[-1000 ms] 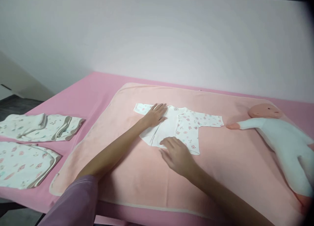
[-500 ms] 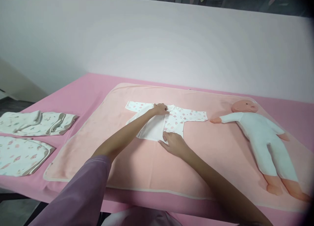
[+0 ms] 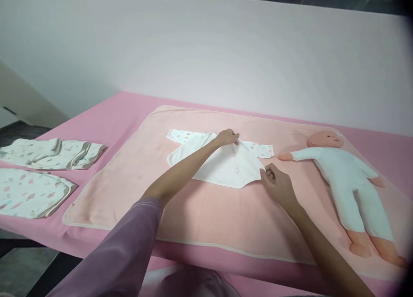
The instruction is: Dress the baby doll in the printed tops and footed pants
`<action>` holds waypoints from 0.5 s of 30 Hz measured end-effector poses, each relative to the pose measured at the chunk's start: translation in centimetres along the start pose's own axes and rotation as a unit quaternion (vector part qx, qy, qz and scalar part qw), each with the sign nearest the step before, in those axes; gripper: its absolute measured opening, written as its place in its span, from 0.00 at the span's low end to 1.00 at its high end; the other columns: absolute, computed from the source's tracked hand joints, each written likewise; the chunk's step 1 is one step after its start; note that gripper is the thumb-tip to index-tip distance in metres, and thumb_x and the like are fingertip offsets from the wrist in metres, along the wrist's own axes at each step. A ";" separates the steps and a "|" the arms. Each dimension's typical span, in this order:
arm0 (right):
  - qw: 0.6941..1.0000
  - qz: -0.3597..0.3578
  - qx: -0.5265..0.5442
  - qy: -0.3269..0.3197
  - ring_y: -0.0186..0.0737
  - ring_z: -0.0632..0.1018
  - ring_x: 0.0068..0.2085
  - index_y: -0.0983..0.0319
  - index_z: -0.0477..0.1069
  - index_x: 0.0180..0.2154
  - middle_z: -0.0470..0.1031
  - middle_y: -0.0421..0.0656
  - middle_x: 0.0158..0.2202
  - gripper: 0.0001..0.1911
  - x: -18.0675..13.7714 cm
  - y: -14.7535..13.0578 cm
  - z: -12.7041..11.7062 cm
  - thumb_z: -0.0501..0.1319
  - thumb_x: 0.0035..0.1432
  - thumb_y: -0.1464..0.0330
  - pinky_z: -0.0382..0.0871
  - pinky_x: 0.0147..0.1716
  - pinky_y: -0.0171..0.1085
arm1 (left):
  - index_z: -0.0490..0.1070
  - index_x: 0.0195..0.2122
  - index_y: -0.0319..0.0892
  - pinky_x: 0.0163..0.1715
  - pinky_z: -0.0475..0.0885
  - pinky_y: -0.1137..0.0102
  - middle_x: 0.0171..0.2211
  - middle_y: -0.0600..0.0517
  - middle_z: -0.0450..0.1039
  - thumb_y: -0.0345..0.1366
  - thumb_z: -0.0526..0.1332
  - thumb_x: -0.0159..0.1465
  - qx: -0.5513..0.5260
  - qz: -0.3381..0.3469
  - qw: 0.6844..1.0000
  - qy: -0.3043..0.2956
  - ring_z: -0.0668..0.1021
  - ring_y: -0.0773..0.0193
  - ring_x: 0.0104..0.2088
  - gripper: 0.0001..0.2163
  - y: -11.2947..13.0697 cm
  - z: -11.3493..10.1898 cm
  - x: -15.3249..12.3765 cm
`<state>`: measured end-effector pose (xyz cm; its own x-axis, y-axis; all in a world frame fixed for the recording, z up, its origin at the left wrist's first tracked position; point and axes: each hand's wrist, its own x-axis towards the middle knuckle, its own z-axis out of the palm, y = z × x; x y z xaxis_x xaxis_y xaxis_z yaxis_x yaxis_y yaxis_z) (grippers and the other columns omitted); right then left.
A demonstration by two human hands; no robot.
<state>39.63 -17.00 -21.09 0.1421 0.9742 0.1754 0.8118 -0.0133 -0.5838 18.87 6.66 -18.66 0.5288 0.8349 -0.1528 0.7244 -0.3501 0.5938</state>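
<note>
A small white baby shirt [image 3: 226, 163] with pink prints lies on a peach blanket [image 3: 200, 211], its front panels spread open so the plain white inside shows. My left hand [image 3: 227, 137] pinches the shirt at the collar. My right hand [image 3: 275, 183] pinches the lower right corner of the opened panel, pulled out to the right. A baby doll [image 3: 348, 176] in a pale blue suit lies on its back on the blanket's right side, one arm reaching toward the shirt's sleeve.
Two folded printed baby garments lie on the pink table cover at the left, one farther [image 3: 51, 153] and one nearer [image 3: 30, 196]. A white wall [image 3: 206, 52] runs behind the table. The pink table edge [image 3: 226, 267] is near me.
My right hand has drawn the shirt's front panel open to the right, hiding the printed side. My left hand moved slightly right along the collar. The view shifted a little.
</note>
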 end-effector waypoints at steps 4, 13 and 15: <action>0.995 -0.017 -0.082 0.059 0.49 0.77 0.39 0.58 0.70 0.41 0.77 0.45 0.36 0.14 -1.2 3.9 0.3 0.60 0.70 0.54 0.71 0.40 0.44 | 0.75 0.53 0.42 0.59 0.73 0.62 0.58 0.44 0.79 0.51 0.45 0.78 -0.010 0.121 0.990 0.067 0.79 0.54 0.57 0.23 0.1 3.4 -0.5; 0.941 -0.300 -0.104 -0.115 0.47 0.59 0.78 0.52 0.51 0.78 0.58 0.44 0.78 0.32 -3.3 1.7 3.8 0.52 0.79 0.62 0.58 0.76 0.53 | 0.59 0.75 0.45 0.78 0.49 0.50 0.80 0.45 0.49 0.54 0.49 0.77 0.133 0.179 0.970 0.099 0.53 0.46 0.79 0.30 -4.2 7.1 -2.8; 0.932 -0.311 -0.102 -0.159 0.46 0.56 0.79 0.49 0.46 0.80 0.55 0.41 0.79 0.34 -3.3 1.6 3.5 0.51 0.79 0.63 0.57 0.77 0.55 | 0.57 0.77 0.49 0.79 0.43 0.49 0.81 0.49 0.45 0.57 0.48 0.77 0.140 0.161 0.973 0.088 0.50 0.47 0.80 0.32 -4.3 7.1 -2.8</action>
<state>38.46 -19.44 -25.34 -0.5398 0.8252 0.1662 0.7770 0.5644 -0.2789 17.48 2.82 -26.41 0.6819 0.7144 0.1571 0.6391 -0.6863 0.3472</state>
